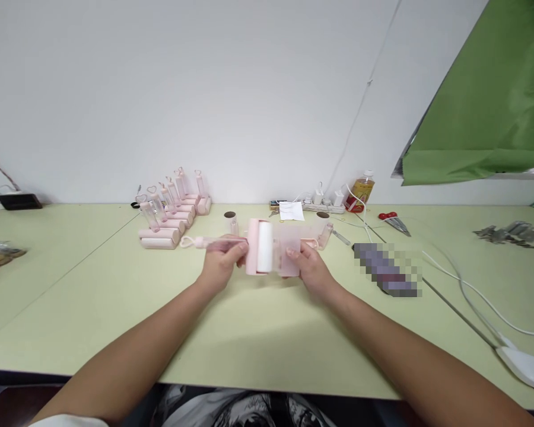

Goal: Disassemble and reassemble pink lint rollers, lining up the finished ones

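Over the middle of the table, my left hand point(222, 264) is closed around a pink lint roller point(251, 248) near the base of its handle. The heart-shaped loop of that handle points left, and the white sticky roll faces right. My right hand point(314, 267) pinches a translucent pink cover point(290, 254), slightly blurred, just right of the white roll. Whether cover and roll touch I cannot tell. Behind my hands stand a roll with a brown core opening point(230, 220) and another such roll point(323, 220), partly hidden.
Several finished-looking pink lint rollers point(160, 232) stand in a row at the left. A power strip point(324, 207), a drink bottle point(360, 193) and red-handled scissors point(394, 222) lie toward the back right. White cables point(471, 290) cross the right side, beside a pixelated object point(385, 270).
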Motion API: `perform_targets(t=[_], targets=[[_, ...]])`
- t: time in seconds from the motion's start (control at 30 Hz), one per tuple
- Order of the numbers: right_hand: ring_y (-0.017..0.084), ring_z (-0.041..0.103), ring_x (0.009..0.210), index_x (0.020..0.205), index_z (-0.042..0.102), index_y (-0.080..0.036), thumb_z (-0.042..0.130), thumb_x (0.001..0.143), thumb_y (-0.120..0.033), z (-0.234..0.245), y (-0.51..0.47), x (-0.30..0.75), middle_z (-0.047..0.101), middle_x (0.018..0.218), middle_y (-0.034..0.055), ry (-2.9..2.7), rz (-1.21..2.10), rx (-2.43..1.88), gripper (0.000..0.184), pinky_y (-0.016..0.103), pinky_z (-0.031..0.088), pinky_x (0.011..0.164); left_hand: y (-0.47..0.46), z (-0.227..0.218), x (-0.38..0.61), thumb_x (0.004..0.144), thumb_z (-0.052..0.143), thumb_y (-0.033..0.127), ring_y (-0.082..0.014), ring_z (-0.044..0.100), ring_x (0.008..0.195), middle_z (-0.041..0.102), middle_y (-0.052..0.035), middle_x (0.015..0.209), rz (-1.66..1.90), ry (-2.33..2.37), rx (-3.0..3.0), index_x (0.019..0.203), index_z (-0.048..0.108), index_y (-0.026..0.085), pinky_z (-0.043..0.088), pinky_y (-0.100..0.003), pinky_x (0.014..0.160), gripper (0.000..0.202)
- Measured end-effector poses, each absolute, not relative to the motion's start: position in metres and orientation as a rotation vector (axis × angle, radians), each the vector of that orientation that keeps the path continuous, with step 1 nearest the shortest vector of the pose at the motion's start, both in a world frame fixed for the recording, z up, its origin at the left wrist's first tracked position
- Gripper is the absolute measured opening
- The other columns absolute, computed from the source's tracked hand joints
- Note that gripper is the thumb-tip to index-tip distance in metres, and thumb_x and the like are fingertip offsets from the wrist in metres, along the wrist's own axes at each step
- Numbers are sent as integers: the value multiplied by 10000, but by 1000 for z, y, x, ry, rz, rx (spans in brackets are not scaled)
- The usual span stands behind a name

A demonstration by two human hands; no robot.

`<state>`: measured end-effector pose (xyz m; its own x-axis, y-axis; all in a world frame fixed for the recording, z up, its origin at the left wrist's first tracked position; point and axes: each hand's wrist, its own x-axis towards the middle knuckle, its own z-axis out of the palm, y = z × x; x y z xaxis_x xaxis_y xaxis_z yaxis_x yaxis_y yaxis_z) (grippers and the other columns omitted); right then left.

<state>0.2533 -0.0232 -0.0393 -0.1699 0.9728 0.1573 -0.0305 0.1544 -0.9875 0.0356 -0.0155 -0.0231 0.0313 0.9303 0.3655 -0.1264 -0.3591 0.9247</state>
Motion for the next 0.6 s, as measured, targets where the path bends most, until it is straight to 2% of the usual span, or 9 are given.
perform_targets(t=[0.07, 0.17, 0.23, 0.37, 0.47, 0.53, 0.6], targets=[[260, 612, 905, 1181, 570, -195, 617, 784, -514, -38, -18, 261, 651, 1070, 98, -1575, 933, -1124, 512, 393, 519, 715, -6, -18, 27, 757, 671, 378, -91, 477, 454, 527, 28, 508, 1661, 894, 1285, 674, 619, 151, 367, -213, 424, 248], [303, 523, 1120, 1271, 549, -207, 686, 737, -402, -40, -17, 266, 598, 1207, 115, -1954, 506, -1231, 585, 470, 435, 936, 8, -16, 16, 739, 674, 404, -81, 450, 423, 501, 31, 481, 1792, 978, 1131, 597, 574, 158, 326, -202, 387, 302], [302, 487, 1168, 1313, 523, -195, 667, 754, -343, -43, -20, 263, 574, 1245, 127, -2136, 369, -1212, 597, 482, 391, 999, 14, -18, 12, 729, 684, 409, -78, 443, 417, 496, 32, 477, 1793, 1008, 1103, 588, 566, 157, 313, -199, 382, 312], [287, 500, 1145, 1321, 513, -190, 625, 780, -274, -50, -28, 254, 567, 1257, 135, -2340, 339, -1102, 559, 471, 417, 987, 15, -23, 15, 705, 716, 419, -74, 434, 421, 500, 38, 492, 1718, 1001, 1102, 628, 579, 147, 313, -199, 396, 315], [279, 521, 1118, 1275, 548, -193, 623, 782, -256, -52, -28, 252, 581, 1233, 133, -2397, 375, -1036, 504, 467, 437, 967, 11, -25, 19, 669, 751, 431, -87, 494, 497, 566, 21, 570, 1697, 992, 1089, 686, 609, 136, 382, -207, 469, 328], [279, 513, 1144, 1264, 554, -197, 618, 790, -261, -53, -26, 253, 574, 1250, 131, -2358, 398, -1022, 483, 469, 428, 979, 8, -24, 21, 656, 760, 446, -100, 529, 550, 597, 8, 616, 1669, 984, 1091, 708, 626, 131, 414, -216, 516, 347], [281, 503, 1168, 1269, 548, -208, 615, 809, -305, -53, -24, 254, 562, 1276, 128, -2237, 436, -1050, 475, 471, 424, 977, 5, -24, 23, 649, 765, 461, -99, 523, 544, 593, 8, 609, 1606, 960, 1098, 717, 633, 129, 405, -213, 504, 363]])
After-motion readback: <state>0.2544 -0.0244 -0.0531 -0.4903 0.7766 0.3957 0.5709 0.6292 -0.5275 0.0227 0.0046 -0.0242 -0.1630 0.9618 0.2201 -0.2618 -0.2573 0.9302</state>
